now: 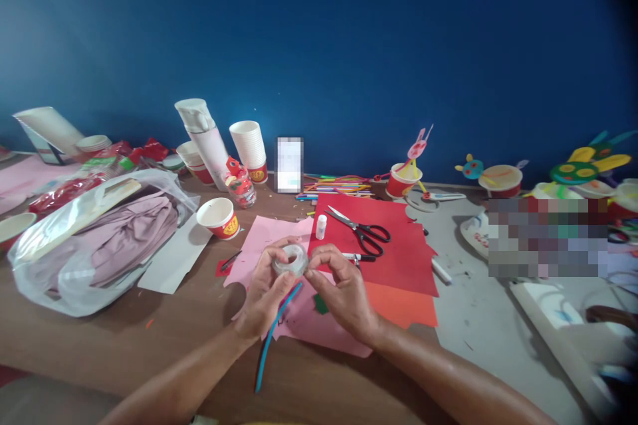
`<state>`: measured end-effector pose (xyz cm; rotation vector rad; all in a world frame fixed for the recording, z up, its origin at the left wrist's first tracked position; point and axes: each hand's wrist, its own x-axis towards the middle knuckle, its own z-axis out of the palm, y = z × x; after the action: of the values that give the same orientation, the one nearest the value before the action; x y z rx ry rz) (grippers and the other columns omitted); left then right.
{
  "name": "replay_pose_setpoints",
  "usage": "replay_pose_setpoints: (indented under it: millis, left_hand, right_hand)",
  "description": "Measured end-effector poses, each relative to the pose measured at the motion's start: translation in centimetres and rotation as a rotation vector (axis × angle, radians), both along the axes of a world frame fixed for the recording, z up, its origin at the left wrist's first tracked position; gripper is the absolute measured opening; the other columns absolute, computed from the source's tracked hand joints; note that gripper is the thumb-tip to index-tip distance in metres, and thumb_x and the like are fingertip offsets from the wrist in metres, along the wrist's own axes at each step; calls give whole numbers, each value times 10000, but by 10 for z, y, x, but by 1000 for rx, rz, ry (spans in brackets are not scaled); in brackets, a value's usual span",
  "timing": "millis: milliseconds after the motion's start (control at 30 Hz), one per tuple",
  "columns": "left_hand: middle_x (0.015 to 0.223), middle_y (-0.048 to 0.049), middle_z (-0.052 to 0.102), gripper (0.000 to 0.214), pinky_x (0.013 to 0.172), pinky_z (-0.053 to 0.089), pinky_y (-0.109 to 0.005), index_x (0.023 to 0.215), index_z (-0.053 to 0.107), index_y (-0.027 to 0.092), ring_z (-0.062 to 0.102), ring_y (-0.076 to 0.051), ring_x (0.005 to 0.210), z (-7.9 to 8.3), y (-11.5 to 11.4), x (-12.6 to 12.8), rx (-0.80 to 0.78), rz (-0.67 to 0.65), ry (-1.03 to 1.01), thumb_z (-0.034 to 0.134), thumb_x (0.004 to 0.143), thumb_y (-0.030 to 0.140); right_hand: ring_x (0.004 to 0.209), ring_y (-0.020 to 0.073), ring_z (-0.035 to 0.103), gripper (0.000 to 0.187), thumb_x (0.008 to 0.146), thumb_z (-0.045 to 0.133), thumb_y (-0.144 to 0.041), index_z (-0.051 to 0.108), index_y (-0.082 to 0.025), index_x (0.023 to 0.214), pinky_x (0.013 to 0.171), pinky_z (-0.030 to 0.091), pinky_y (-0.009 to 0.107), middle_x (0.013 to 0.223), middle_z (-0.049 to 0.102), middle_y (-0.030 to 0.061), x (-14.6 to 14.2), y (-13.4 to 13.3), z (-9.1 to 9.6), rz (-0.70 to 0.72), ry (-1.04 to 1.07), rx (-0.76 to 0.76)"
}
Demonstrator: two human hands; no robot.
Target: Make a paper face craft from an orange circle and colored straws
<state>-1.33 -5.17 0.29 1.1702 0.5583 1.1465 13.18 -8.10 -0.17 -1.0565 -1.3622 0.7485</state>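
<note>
Over the pink paper (249, 239), my left hand (262, 289) is closed round a roll of clear tape (298, 259). At the roll's right side, my right hand (343, 292) pinches thumb and finger together on the tape's edge; the tape end itself is too small to see. A blue pipe cleaner (266, 352) runs below the left hand toward the table's front. Beyond the right hand, black-handled scissors (366, 232) lie with blades apart on red paper (399, 259), near a white glue bottle (321, 227) and a black-capped marker (361, 257). A green scrap (320, 304) lies between the wrists.
A paper cup (218, 218), a cup stack (248, 149) and a thermos (204, 146) stand left, beside a plastic bag (74, 299) with cloth. A phone (289, 166) leans on the blue wall. Pipe cleaners (339, 186) and paper-cup animals (405, 179) line the back.
</note>
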Motion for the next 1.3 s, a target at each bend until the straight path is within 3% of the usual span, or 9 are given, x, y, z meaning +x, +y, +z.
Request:
replay_pose_setpoints:
  millis: [167,267,400,467,600,667,900,1067,1300]
  left_hand:
    - [1146,-85,542,153,767,465,-358,919,496,197,586,-224,917,10,3,-2,-261,-212,-219,473,873,341]
    - [1048,-85,583,200,747,463,-341,938,517,183,587,-207,855,10,3,-1,-308,-275,-260,463,869,364]
    - [897,-67,578,268,698,460,-318,946,543,177,563,-189,787,5,4,2,-297,-412,-223,429,868,407]
    - [911,-65,559,258,689,457,-320,937,556,182,546,-185,784,4,7,0,-226,-384,-118,406,881,384]
    - [1055,-61,505,132,692,423,-259,888,597,179,505,-166,856,10,16,-10,53,-112,165,505,830,256]
    - [1018,-57,502,108,660,401,-236,855,608,171,495,-155,839,16,20,-15,158,-52,268,530,789,207]
    - [846,-34,507,29,715,383,-276,768,539,162,488,-162,807,14,24,-18,246,-173,401,522,745,164]
    - [768,-5,487,92,648,361,-252,686,467,168,460,-135,729,6,25,-17,184,-203,479,544,727,139]
    - [730,3,482,55,567,335,-226,624,455,161,429,-109,651,12,26,-16,86,-268,432,470,636,110]
  right_hand:
    - [1059,199,508,426,754,685,-292,497,-267,1136,916,416,354,1113,543,47,3,5,2,20,-9,8]
    - [1155,223,451,426,754,684,-289,532,-266,1151,966,385,385,1198,505,70,7,7,5,62,-103,64]
    - [1172,235,448,228,788,638,-241,635,-251,1015,947,401,396,1219,503,83,11,8,9,106,-182,112]
    - [1135,225,480,149,809,613,-228,654,-247,950,932,405,395,1188,535,79,13,9,12,76,-231,149]
    - [975,196,567,88,837,584,-236,635,-231,908,874,413,370,1014,642,60,18,10,17,59,-375,247]
    - [837,173,593,75,852,562,-234,624,-216,888,826,412,349,881,677,40,19,11,17,74,-452,272]
    - [711,151,582,114,867,529,-237,611,-182,810,718,380,308,750,673,31,15,10,11,13,-709,363]
    - [725,151,565,155,893,481,-236,599,-172,816,708,371,301,746,652,38,14,9,8,24,-866,403]
    - [680,146,547,217,909,457,-258,602,-167,776,673,354,289,673,621,31,13,9,2,46,-880,383]
